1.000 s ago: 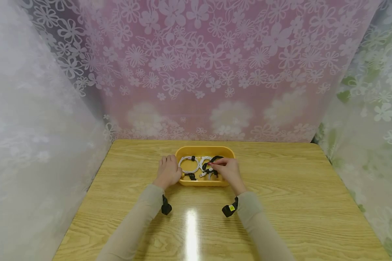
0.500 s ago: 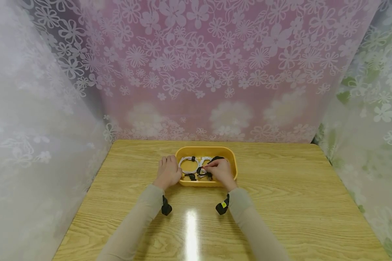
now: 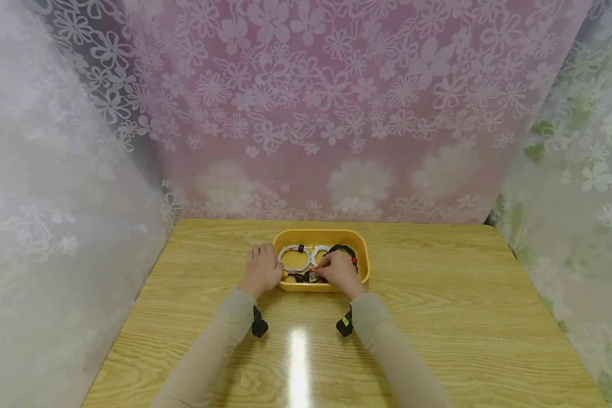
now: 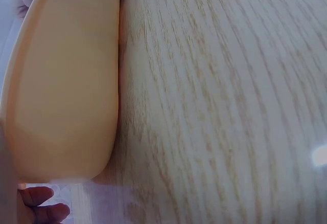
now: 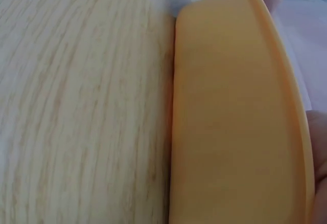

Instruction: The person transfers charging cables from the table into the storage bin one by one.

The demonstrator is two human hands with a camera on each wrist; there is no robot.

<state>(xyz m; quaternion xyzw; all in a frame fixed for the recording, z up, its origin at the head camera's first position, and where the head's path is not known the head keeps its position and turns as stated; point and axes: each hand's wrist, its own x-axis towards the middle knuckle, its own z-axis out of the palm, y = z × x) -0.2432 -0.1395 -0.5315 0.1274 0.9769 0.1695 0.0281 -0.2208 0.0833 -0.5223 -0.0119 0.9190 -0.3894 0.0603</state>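
A yellow plastic bin (image 3: 318,288) holds several coiled cables. My left hand (image 3: 262,267) grips its left end, thumb at the front rim; curled fingers (image 4: 43,208) show beyond that end in the left wrist view. Reaching into the bin's front middle, my right hand (image 3: 340,270) pinches a small black cable (image 3: 307,277) by what looks like its red tie. A white coiled cable (image 3: 292,270) with a black strap lies at the left, and another white cable (image 3: 314,254) sits mid-bin. Behind the right hand is a larger black coil (image 3: 344,247) with a red tie, partly hidden.
The bin stands on a wood-grain table (image 3: 438,294) near its back edge. A pink flowered curtain (image 3: 306,141) hangs behind, with pale curtains at both sides. Each wrist carries a black camera.
My right hand has moved left and toward the front of the bin with the black cable, lowering it beside the dark cable there. The left hand has stayed on the bin.
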